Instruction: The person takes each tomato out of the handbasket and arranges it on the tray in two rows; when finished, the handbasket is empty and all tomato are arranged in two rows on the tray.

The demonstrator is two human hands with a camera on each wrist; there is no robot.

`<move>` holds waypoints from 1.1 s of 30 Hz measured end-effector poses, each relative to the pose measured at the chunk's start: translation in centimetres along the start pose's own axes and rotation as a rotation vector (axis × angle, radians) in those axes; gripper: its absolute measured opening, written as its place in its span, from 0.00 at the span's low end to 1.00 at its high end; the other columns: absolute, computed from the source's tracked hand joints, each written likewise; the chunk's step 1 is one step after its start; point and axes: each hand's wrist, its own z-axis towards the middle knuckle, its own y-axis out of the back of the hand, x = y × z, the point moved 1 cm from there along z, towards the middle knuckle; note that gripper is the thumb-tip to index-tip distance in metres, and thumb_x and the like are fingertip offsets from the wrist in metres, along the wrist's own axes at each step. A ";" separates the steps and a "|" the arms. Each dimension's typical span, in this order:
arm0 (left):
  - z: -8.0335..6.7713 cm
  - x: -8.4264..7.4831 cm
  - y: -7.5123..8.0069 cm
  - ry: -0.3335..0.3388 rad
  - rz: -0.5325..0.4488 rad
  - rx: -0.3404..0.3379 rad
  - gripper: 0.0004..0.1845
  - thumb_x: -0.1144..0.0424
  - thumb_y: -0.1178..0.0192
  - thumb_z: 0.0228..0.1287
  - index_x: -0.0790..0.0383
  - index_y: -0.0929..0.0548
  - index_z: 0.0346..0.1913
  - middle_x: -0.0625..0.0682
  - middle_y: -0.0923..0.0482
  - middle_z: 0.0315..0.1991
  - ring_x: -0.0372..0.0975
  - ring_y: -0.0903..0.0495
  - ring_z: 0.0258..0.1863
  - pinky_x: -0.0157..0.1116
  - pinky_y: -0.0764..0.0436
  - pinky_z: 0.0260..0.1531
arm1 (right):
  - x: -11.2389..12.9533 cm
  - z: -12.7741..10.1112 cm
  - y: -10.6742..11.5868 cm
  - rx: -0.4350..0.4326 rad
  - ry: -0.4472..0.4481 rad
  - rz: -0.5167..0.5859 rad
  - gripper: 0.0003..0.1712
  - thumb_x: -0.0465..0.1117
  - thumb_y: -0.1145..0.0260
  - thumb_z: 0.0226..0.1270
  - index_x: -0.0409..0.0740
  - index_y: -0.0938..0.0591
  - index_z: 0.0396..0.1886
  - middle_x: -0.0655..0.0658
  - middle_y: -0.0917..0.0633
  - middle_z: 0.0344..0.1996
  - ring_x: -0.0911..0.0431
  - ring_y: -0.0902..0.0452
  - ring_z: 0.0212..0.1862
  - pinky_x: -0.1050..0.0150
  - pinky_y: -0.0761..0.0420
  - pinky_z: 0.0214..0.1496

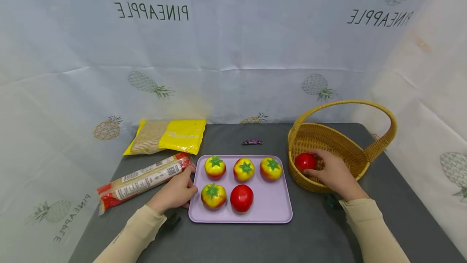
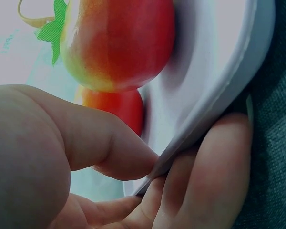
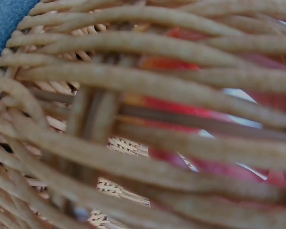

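My left hand pinches the left rim of a lilac tray, thumb on top and fingers beneath, as the left wrist view shows close up. On the tray sit several yellow-and-red tomatoes with green star-shaped tops, and one plain red tomato in the front row. Inside the wicker basket, at its left side, my right hand grips another red tomato between thumb and fingers. Basket weave fills the right wrist view, with red patches of the tomato behind it.
Left of the tray lies a long packet of noodles, with a yellow bag behind it. A small purple-wrapped sweet lies beyond the tray on the dark table. The basket's tall handle arches over its opening.
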 end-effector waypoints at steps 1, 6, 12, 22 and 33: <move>0.1 0.0 0.0 -0.003 0.002 0.002 0.28 0.63 0.38 0.66 0.60 0.34 0.66 0.54 0.24 0.32 0.44 0.20 0.18 0.37 0.16 0.18 | -0.1 -0.1 0.0 -0.003 0.002 -0.002 0.42 0.55 0.23 0.56 0.46 0.27 0.68 0.36 0.20 0.60 0.40 0.21 0.55 0.43 0.15 0.52; 0.2 -0.1 -0.1 -0.002 0.017 0.004 0.27 0.62 0.38 0.66 0.60 0.34 0.66 0.54 0.24 0.31 0.44 0.20 0.17 0.37 0.16 0.18 | -0.1 -0.5 0.4 -0.021 0.015 -0.018 0.42 0.55 0.23 0.56 0.45 0.26 0.67 0.35 0.19 0.59 0.39 0.20 0.54 0.42 0.15 0.51; 0.1 -0.1 -0.1 0.004 0.012 0.002 0.29 0.62 0.38 0.66 0.60 0.35 0.67 0.54 0.23 0.31 0.44 0.20 0.18 0.37 0.16 0.18 | 0.7 -1.0 2.0 -0.073 0.048 -0.045 0.41 0.54 0.23 0.57 0.43 0.26 0.67 0.34 0.19 0.59 0.39 0.21 0.53 0.39 0.17 0.52; 0.1 0.1 -0.1 0.011 0.019 -0.008 0.29 0.62 0.38 0.66 0.60 0.35 0.67 0.54 0.24 0.31 0.44 0.20 0.18 0.37 0.17 0.18 | 3.7 -2.5 4.3 -0.126 0.085 -0.078 0.45 0.62 0.25 0.56 0.45 0.26 0.68 0.36 0.21 0.62 0.36 0.22 0.56 0.36 0.18 0.53; 0.4 0.4 -0.2 -0.010 0.013 -0.006 0.30 0.63 0.38 0.66 0.61 0.36 0.68 0.54 0.23 0.31 0.44 0.19 0.18 0.37 0.16 0.18 | 7.2 -4.8 4.0 -0.194 0.225 -0.037 0.40 0.60 0.22 0.54 0.52 0.23 0.64 0.45 0.17 0.56 0.45 0.19 0.53 0.40 0.16 0.51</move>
